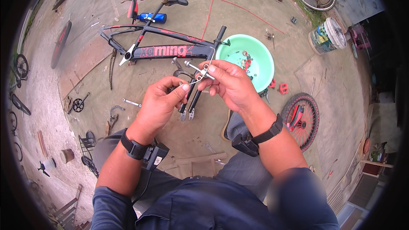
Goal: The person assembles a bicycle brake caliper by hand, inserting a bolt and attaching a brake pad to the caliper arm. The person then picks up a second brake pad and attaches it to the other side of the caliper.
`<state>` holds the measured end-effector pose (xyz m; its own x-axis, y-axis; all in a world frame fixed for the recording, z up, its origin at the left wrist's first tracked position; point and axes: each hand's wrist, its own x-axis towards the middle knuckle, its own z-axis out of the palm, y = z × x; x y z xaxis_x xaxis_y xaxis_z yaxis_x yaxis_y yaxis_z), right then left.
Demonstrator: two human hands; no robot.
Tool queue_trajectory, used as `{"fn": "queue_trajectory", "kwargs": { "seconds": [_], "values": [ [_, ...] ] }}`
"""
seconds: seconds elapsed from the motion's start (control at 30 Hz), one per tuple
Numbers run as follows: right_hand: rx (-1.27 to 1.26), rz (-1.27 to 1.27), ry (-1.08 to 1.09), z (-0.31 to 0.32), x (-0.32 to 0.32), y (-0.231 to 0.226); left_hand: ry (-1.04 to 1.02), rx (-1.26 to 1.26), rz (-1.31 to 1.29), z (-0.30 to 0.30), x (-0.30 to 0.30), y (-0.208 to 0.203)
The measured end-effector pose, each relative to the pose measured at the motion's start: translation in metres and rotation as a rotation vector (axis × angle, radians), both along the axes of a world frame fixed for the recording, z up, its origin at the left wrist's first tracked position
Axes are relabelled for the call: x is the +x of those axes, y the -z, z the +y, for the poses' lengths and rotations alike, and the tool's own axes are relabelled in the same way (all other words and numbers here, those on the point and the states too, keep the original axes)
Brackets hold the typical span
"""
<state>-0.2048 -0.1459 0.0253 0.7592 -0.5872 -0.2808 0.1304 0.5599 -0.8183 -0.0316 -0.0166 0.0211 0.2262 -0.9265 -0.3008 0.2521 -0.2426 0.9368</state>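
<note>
Down on the concrete floor [128,81] lies a black bicycle frame [166,49] with red lettering, saddle still on, and a blue bottle [152,17] sits just beyond it. A green plastic basin [260,66] with small red and metal parts in it stands right of the frame's head end, and part of it is hidden behind the right hand. Further right a small wheel with a red rim [301,119] lies flat, with two red pedals [279,86] near the basin. A chain [112,68], a crank with chainring [78,104] and a spanner [131,102] are scattered to the left. A white bucket [328,36] stands at the far right.

Both hands are raised above the knees, close together. The right hand [230,85] has its grip closed on a small silver metal brake part [200,71], pinched between thumb and fingertips. The left hand [159,102] has thumb and forefinger pinched on a thin wire [192,82] that runs to that part. A black fork [189,102] lies on the floor below, partly covered by the hands
</note>
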Motion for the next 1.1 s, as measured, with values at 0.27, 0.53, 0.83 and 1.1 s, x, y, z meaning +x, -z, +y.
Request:
{"fn": "queue_trajectory", "kwargs": {
  "seconds": [0.27,0.53,0.83,1.1],
  "values": [
    [0.078,0.015,0.017,-0.002,0.001,0.001,0.057,0.041,-0.022,0.001,-0.006,0.008],
    [0.154,0.003,0.031,-0.003,0.002,0.004,0.049,0.045,0.127,0.0,-0.015,0.014],
    [0.18,0.0,0.053,-0.003,0.003,0.004,0.029,0.073,0.289,-0.002,-0.018,0.013],
    [0.193,-0.014,0.033,-0.003,0.003,0.007,0.009,0.105,0.457,-0.001,-0.019,0.015]
  ]
}}
